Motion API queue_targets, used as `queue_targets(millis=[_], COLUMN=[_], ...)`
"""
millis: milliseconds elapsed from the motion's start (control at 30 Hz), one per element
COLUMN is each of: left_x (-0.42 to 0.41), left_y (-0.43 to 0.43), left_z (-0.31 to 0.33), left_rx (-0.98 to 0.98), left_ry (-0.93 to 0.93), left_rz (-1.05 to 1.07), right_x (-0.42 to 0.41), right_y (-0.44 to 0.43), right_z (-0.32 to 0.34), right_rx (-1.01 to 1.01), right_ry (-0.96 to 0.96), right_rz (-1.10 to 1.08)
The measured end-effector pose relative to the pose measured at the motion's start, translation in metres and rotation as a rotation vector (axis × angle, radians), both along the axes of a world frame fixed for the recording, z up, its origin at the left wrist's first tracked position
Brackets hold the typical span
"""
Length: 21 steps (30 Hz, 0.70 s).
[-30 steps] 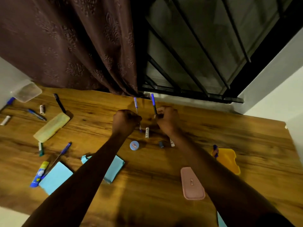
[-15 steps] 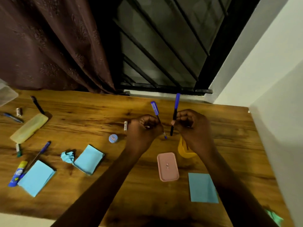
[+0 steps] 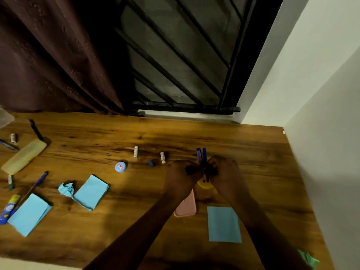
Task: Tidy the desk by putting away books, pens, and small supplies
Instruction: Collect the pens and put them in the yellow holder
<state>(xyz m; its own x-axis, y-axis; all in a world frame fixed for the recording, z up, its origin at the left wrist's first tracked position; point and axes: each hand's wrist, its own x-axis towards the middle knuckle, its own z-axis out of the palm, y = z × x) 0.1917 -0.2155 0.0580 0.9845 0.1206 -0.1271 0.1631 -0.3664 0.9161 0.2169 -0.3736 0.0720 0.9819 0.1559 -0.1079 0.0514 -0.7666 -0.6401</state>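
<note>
My left hand [image 3: 182, 177] and my right hand [image 3: 224, 170] are side by side over the yellow container [image 3: 203, 185] on the wooden desk [image 3: 263, 164]. Each fist grips a blue pen; the two blue pens [image 3: 201, 155] stand upright and close together, tips pointing down at the container. A pink case [image 3: 187, 208] lies just under my left wrist. Loose on the desk lie two small white tubes [image 3: 136, 152], a round blue-lidded pot [image 3: 120, 167] and a small blue eraser [image 3: 151, 163].
Blue paper pads [image 3: 224, 224] [image 3: 91, 191] [image 3: 29, 214], a crumpled blue paper [image 3: 66, 189], a yellowish pencil case [image 3: 24, 155], more pens [image 3: 36, 185] and a glue tube [image 3: 8, 209] lie about. A white wall [image 3: 321, 133] bounds the right edge; a curtain [image 3: 48, 65] and window hang behind.
Both hands moved right and down with a pen each, from the desk's middle to over the yellow container. The pens came together from apart. The view shifted right.
</note>
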Motion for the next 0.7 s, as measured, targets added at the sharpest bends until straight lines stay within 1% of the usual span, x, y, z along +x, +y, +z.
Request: queue_targets(millis=[67,133,300,367,433,533,633,700], left_x=[-0.001,-0.002,-0.009,-0.014,-0.019,-0.031,-0.046,-0.058], left_y=[-0.002,-0.004,-0.003,0.002,0.008,0.026,0.051,0.073], left_z=[-0.004,-0.006,-0.007,-0.004,0.002,0.009,0.012,0.014], left_rx=[0.066,0.124,0.136,0.122,0.098,0.085,0.097,0.067], left_ry=[0.013,-0.003,0.03,0.011,0.0,-0.031,-0.071,-0.058], left_rz=[0.003,0.024,0.092,0.128,0.165,0.201,0.213,0.241], right_x=[0.003,0.004,0.001,-0.002,-0.007,-0.02,-0.037,-0.049], right_y=[0.0,0.0,-0.005,-0.007,-0.005,0.01,0.038,0.063], right_z=[-0.005,-0.008,-0.004,0.003,0.012,0.027,0.033,0.036], right_rx=[-0.047,-0.053,-0.016,0.029,0.042,0.09,0.168,0.199], right_ry=[0.011,0.027,0.062,0.022,-0.065,-0.163,-0.205,-0.198], right_rz=[0.029,0.051,0.07,0.037,0.01,0.014,0.054,0.085])
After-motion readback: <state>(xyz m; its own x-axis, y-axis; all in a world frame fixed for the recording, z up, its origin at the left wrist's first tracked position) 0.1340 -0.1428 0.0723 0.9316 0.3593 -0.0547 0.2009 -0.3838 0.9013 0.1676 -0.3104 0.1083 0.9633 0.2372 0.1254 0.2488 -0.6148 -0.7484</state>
